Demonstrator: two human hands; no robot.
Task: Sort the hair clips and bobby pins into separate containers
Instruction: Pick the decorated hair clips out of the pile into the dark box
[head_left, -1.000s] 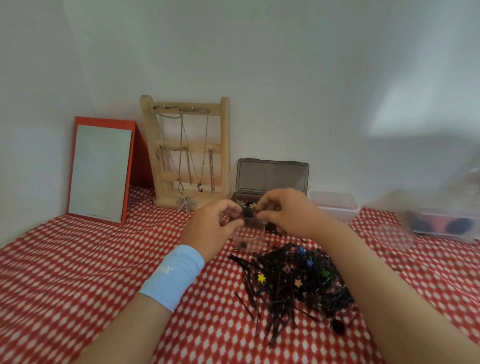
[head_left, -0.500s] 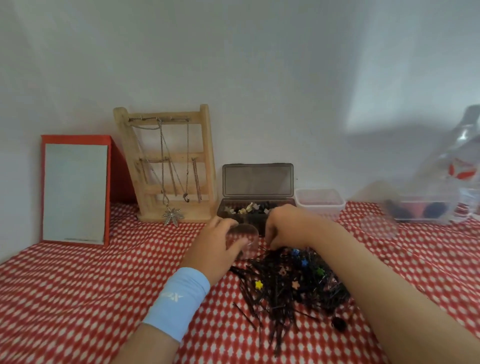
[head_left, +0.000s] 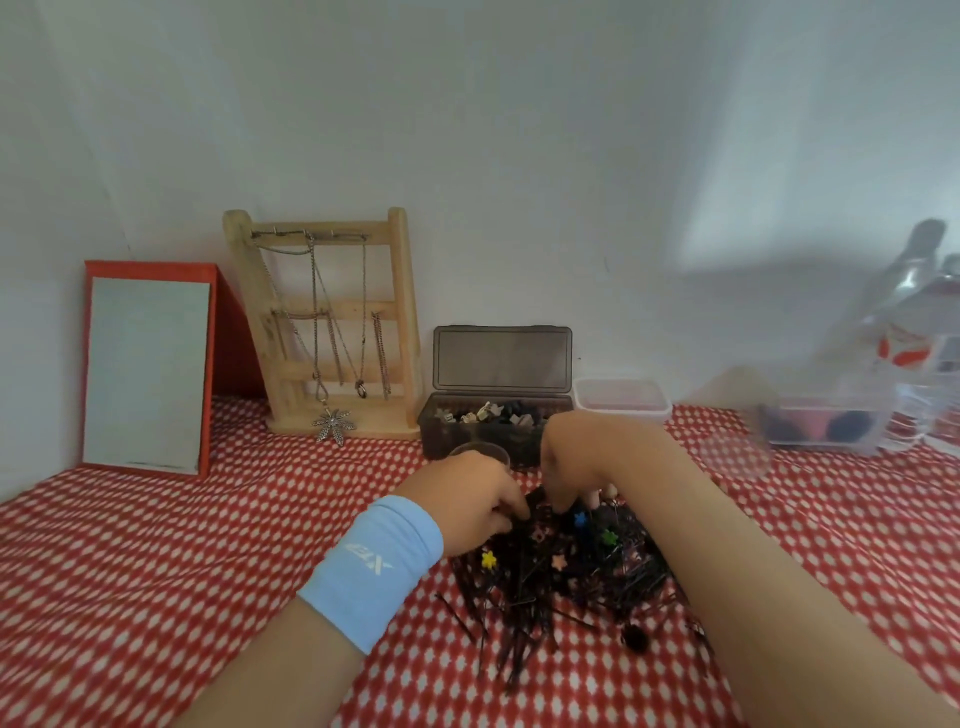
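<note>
A left hand (head_left: 467, 501) and a right hand (head_left: 574, 460) reach into a tangled heap of black bobby pins and small coloured flower clips (head_left: 561, 577) on the red-and-white checked counter (head_left: 156, 545). The fingers curl downward into the heap, and it cannot be told whether they grasp anything. A smoky plastic box of clips (head_left: 488, 428) stands open just behind.
</note>
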